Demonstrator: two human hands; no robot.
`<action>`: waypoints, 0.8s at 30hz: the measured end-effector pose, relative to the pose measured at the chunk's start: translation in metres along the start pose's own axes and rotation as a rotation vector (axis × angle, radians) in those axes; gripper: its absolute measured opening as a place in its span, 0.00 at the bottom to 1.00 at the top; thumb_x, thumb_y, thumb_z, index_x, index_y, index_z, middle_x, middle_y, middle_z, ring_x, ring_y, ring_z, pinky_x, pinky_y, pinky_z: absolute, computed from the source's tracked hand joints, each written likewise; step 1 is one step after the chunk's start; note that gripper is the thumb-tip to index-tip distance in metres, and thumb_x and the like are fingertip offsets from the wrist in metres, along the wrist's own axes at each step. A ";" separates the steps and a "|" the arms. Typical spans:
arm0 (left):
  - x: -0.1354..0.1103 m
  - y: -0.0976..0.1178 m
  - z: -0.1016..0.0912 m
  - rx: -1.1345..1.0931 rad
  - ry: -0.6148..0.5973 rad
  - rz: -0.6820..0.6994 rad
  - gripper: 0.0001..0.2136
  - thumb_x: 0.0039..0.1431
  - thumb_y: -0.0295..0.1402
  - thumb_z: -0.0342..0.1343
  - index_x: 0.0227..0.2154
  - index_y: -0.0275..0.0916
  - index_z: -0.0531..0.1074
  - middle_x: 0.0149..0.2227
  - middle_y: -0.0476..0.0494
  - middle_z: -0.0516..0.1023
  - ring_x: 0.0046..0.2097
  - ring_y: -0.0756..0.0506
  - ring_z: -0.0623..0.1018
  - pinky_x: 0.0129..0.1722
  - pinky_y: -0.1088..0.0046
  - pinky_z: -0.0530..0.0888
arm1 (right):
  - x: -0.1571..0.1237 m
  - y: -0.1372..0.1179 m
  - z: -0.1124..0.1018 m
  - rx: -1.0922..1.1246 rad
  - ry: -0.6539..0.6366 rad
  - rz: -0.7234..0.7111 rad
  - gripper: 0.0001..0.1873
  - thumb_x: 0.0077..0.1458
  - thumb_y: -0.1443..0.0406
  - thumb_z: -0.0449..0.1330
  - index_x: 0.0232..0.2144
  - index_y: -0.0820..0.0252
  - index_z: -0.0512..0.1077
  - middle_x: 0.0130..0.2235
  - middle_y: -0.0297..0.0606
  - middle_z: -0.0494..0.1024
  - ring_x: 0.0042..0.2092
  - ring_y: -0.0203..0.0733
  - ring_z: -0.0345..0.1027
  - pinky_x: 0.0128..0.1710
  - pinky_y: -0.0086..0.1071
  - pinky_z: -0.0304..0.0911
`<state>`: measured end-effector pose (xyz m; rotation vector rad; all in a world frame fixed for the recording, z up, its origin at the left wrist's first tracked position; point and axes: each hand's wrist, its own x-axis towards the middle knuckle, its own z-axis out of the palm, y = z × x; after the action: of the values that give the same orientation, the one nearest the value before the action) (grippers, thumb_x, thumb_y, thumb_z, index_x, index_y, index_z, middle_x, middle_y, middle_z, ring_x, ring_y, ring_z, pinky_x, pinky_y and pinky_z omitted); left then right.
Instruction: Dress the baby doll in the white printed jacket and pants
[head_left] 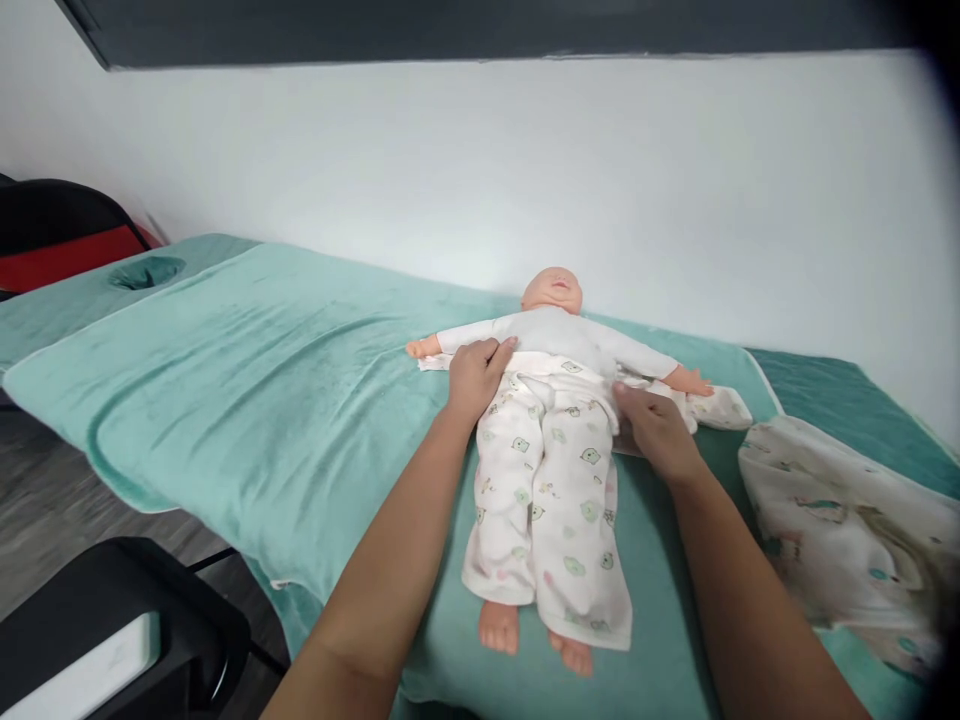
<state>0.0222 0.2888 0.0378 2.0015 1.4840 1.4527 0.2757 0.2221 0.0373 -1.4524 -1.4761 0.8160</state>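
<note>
Green-draped massage bed (300, 400) under baby doll (551, 292), white wall (450, 170) behind it, printed pants (577, 480) on its legs, left hand (474, 383) and right hand (660, 428) at doll's sides, fingers clamped on pants

Soft, fairly bright light falls evenly, seemingly from overhead, and the white wall (480, 170) glows palely without harsh glare. A gentle shadow darkens the teal sheet (300, 400) between the printed trousers (551, 480) and the right forearm (750, 580). The doll (559, 335) is reasonably crisp; the patterned cloth (840, 530) blurs towards the right edge, where black vignetting eats the corner.
</note>
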 end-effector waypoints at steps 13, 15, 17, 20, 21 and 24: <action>-0.067 0.024 -0.028 -0.243 -0.003 -0.127 0.09 0.63 0.40 0.55 0.32 0.40 0.70 0.42 0.45 0.69 0.46 0.48 0.72 0.44 0.73 0.69 | -0.028 -0.004 0.008 -0.286 -0.119 -0.102 0.15 0.49 0.53 0.64 0.31 0.57 0.70 0.31 0.32 0.71 0.35 0.42 0.63 0.35 0.34 0.57; -0.075 0.029 -0.030 -0.240 0.009 -0.141 0.10 0.63 0.40 0.55 0.31 0.40 0.70 0.44 0.44 0.69 0.47 0.47 0.72 0.44 0.72 0.69 | -0.030 -0.002 0.011 -0.292 -0.079 -0.134 0.12 0.50 0.55 0.62 0.26 0.57 0.68 0.28 0.31 0.69 0.33 0.40 0.62 0.34 0.33 0.55; -0.083 0.033 -0.033 -0.222 0.015 -0.147 0.11 0.63 0.40 0.55 0.29 0.40 0.69 0.44 0.44 0.70 0.47 0.47 0.72 0.46 0.71 0.69 | -0.032 -0.001 0.015 -0.305 -0.019 -0.145 0.14 0.50 0.57 0.62 0.22 0.57 0.64 0.25 0.29 0.65 0.31 0.39 0.59 0.31 0.32 0.52; -0.095 0.041 -0.038 -0.201 0.026 -0.140 0.12 0.64 0.39 0.54 0.27 0.40 0.68 0.44 0.44 0.70 0.48 0.47 0.72 0.50 0.69 0.68 | -0.036 -0.001 0.019 -0.331 0.081 -0.143 0.17 0.50 0.57 0.61 0.18 0.56 0.60 0.21 0.28 0.60 0.28 0.37 0.54 0.29 0.32 0.47; -0.099 0.043 -0.039 -0.198 0.031 -0.136 0.12 0.64 0.39 0.53 0.27 0.40 0.68 0.44 0.44 0.70 0.49 0.47 0.72 0.51 0.68 0.68 | -0.038 -0.002 0.021 -0.336 0.111 -0.142 0.17 0.50 0.58 0.60 0.17 0.56 0.59 0.20 0.28 0.59 0.28 0.37 0.54 0.28 0.32 0.46; -0.109 0.046 -0.042 -0.201 0.044 -0.134 0.12 0.65 0.39 0.53 0.27 0.40 0.68 0.44 0.44 0.71 0.49 0.46 0.72 0.53 0.67 0.67 | -0.042 -0.008 0.025 -0.337 0.199 -0.154 0.14 0.49 0.60 0.58 0.17 0.56 0.60 0.20 0.28 0.58 0.27 0.37 0.53 0.28 0.32 0.47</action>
<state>0.0165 0.1639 0.0286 1.7301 1.3980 1.5317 0.2462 0.1828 0.0285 -1.5883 -1.6002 0.3276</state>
